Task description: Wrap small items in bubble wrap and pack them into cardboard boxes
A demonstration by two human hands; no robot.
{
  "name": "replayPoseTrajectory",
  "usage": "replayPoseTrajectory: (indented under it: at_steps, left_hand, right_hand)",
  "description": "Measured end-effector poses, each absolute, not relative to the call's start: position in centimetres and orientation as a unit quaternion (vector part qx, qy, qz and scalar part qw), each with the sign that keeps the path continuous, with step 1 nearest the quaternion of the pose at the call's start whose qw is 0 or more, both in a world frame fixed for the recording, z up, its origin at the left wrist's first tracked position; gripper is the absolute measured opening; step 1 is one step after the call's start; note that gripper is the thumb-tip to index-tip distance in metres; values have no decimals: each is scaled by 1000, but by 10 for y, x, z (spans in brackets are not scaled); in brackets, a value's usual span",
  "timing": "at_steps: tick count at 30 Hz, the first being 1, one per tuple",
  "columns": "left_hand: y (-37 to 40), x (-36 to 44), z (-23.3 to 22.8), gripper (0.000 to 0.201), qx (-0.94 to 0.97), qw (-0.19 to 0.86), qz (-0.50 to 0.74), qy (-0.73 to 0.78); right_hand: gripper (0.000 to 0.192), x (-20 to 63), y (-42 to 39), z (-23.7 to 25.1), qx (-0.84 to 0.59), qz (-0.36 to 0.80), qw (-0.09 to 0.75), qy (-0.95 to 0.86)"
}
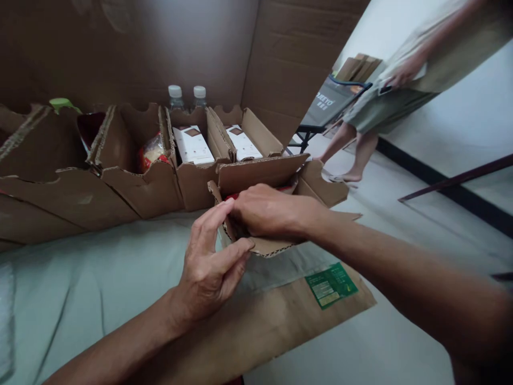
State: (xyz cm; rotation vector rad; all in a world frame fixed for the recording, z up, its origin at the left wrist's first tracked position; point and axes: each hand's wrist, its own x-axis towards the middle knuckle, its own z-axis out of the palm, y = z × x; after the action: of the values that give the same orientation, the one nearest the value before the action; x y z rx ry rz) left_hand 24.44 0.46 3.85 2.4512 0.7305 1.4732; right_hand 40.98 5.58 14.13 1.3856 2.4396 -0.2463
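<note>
Corrugated cardboard box (pixel 276 176), ragged flaps, right hand (pixel 268 211) flat inside, grip hidden, left hand (pixel 210 262) pinching its edge.

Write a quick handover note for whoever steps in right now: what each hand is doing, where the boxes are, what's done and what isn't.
Left hand: fingers pinching the near edge of the small cardboard box on the table.
Right hand: laid over the box's opening, fingers curled inside.
Box flaps are up; something red shows inside.
Behind it, a row of open boxes: two hold white cartons, one a red-and-yellow packet. Two capped bottles stand behind.
A flat cardboard sheet with a green label lies under the wrists.
Done: row boxes loaded. Left: all boxes unclosed.
Another person stands back right by a cart.
</note>
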Motion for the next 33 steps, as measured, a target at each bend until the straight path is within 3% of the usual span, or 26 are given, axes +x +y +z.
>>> replayPoseTrajectory:
  at_steps: [4,8,11,16,20,23,26,28,30,33]
  left_hand:
    - [4,245,37,24,825,90,504,237]
    - [4,246,37,23,823,86,504,250]
    - [5,246,37,20,819,91,508,250]
    - [7,248,36,18,815,89,513,254]
    - [4,248,36,17,817,87,511,253]
    - [-4,244,30,35,803,118,516,274]
    - [-12,235,16,69,773,193,510,324]
    - [-16,229,4,79,756,257,482,361]
    - [-17,226,-7,81,743,325,444,381]
    - [-14,230,-18,87,722,410,404,384]
  right_hand:
    - [21,409,56,122,477,-115,142,859]
    - [18,425,55,135,468,-200,104,855]
    - [23,435,51,147,485,-170,77,854]
    - [25,433,50,136,522,-154,134,828]
    - [29,435,48,134,526,-143,97,833]
    - [27,454,24,144,545,-97,-64,830]
    - [18,488,-23,136,614,22,-358,703]
    - [17,515,-53,110,644,103,-515,556]
    - [27,539,-72,73,671,47,-578,463]
    - [63,556,-70,20,686,-132,-561,444]
